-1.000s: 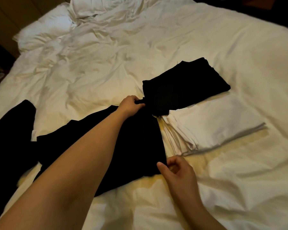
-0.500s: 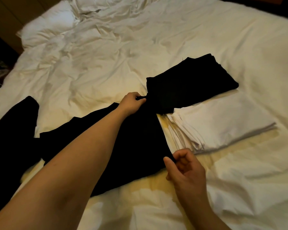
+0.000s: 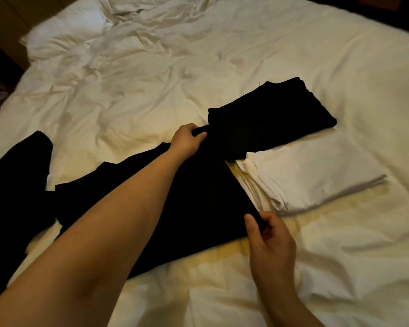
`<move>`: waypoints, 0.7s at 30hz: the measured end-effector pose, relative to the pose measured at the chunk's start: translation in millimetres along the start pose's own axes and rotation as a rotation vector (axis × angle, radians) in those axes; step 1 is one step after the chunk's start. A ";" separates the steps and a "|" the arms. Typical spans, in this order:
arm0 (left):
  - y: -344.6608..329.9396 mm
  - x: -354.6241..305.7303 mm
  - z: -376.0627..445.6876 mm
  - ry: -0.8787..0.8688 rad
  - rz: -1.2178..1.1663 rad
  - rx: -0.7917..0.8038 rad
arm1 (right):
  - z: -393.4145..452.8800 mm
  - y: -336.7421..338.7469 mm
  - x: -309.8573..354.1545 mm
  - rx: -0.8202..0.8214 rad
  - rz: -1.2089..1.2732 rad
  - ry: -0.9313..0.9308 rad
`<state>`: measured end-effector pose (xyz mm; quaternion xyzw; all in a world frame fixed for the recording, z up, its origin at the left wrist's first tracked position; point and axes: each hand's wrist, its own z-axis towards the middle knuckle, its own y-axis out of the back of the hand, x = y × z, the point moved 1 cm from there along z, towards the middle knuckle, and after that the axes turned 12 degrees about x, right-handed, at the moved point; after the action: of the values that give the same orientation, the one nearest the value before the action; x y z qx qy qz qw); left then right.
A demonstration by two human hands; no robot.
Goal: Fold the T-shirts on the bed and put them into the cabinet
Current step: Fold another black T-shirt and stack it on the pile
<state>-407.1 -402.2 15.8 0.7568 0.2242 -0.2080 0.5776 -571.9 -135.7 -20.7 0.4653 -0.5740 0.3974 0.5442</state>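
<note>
A black T-shirt [image 3: 194, 199] lies spread on the bed [image 3: 293, 55], part-folded, and both hands hold its right-hand edge. The left hand [image 3: 187, 140] grips the far corner with curled fingers; the right hand [image 3: 267, 237] pinches the near corner between thumb and fingers. Just beside that edge sit a folded white shirt [image 3: 316, 171] and, behind it, a folded black shirt [image 3: 269, 114], which touches or overlaps the far corner. That closeness is probably the risk: lifting the edge over could snag the black pile and drag it open. If the two corners travel unevenly, the fold will likely skew. Another dark garment [image 3: 14, 185] waits at the left. No cabinet is in view.
</note>
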 end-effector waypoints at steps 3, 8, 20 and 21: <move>-8.5 2.4 -6.1 0.037 0.063 -0.051 | 0.8 -0.8 -1.1 -0.046 -0.056 0.033; -20.8 14.4 -49.0 -0.079 0.330 -0.128 | -4.7 -0.1 11.0 -0.104 -0.188 0.301; -33.0 94.1 -211.4 0.136 0.380 -0.068 | -29.3 -37.9 -9.4 0.290 -0.568 0.684; -29.7 102.2 -225.9 0.146 0.377 -0.076 | -31.8 -42.1 -8.4 0.289 -0.584 0.701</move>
<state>-328.6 -166.6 -10.4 0.7761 0.1276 -0.0320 0.6167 -523.3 -114.8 -28.2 0.5160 -0.1401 0.4366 0.7236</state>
